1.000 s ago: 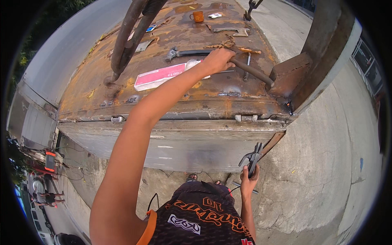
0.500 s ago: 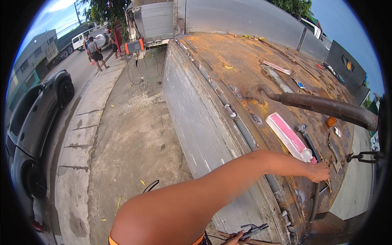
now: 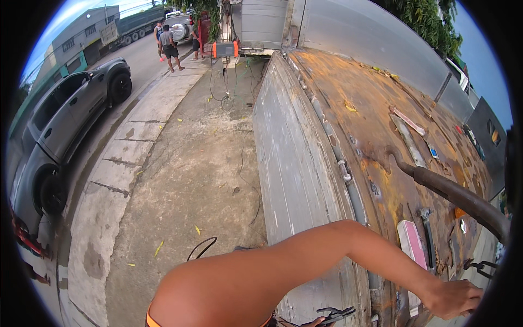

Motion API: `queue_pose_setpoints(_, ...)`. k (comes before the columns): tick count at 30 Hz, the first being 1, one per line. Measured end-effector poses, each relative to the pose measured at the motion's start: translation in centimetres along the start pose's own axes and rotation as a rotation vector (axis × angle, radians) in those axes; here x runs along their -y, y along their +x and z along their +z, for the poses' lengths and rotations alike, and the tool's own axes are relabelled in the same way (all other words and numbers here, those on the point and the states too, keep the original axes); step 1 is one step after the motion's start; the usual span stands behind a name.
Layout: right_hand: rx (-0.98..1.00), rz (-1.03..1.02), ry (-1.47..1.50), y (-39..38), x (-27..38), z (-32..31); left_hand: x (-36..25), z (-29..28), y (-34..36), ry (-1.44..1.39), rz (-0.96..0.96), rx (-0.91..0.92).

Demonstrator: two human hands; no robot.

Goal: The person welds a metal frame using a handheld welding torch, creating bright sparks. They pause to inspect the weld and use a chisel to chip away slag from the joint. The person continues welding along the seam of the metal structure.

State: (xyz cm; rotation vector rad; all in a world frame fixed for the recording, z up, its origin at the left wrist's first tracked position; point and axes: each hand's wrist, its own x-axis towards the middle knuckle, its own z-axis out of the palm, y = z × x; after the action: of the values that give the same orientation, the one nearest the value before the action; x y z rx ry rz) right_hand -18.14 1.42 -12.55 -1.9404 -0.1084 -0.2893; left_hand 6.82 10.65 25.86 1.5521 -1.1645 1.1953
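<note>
My left arm stretches across to the right, over the edge of a rusty metal bed point(image 3: 376, 163). At the lower right my left hand point(image 3: 456, 298) has its fingers curled closed; whatever they hold, if anything, is hidden. Its forearm crosses over a long pink and white box point(image 3: 412, 245), whose near end shows below the wrist. Beside the box lies a hammer-like tool point(image 3: 429, 240) with a dark handle. At the bottom edge my right hand point(image 3: 315, 322), mostly cut off, grips a black welding electrode holder point(image 3: 336, 314).
A thick brown pipe point(image 3: 463, 191) juts over the bed, near a dark hook point(image 3: 480, 267). Metal strips and an orange piece point(image 3: 459, 213) lie there. Grey side panels point(image 3: 294, 180) drop to concrete with cables. An orange and grey machine point(image 3: 225, 50), people point(image 3: 170, 49) and a pickup point(image 3: 76, 109) are farther off.
The view has turned, so the scene sits farther right and lower. My left hand has moved from the pink box's near end to the right of it. The electrode holder remains in my right hand.
</note>
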Motion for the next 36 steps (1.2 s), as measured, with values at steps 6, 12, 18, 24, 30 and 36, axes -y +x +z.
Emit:
queue_pose_setpoints(6,-0.017,0.14,0.084,0.6,-0.1,0.4,-6.2,-14.7,-7.5,-0.329,-0.351,-0.281)
queue_pose_setpoints(12,-0.067,0.145,0.159,1.6,0.3,0.0,-9.4,-27.9,-19.7,-0.402,-1.007,-0.424)
queue_pose_setpoints(18,0.044,-0.318,-0.864,4.6,-0.9,3.6,-12.0,-33.8,-28.7,-0.411,-1.16,-0.783)
queue_pose_setpoints(24,-0.026,-0.589,-0.671,4.8,4.7,6.9,-11.3,-37.0,-30.0,-0.437,-1.195,-0.857)
queue_pose_setpoints(30,-0.146,-0.346,-0.5,5.0,6.4,11.2,-11.0,-40.1,-29.7,-0.499,-1.148,-0.876)
queue_pose_setpoints(36,-0.144,-0.082,-0.167,7.0,6.4,14.2,-11.9,-44.8,-30.6,-0.433,-1.166,-0.961)
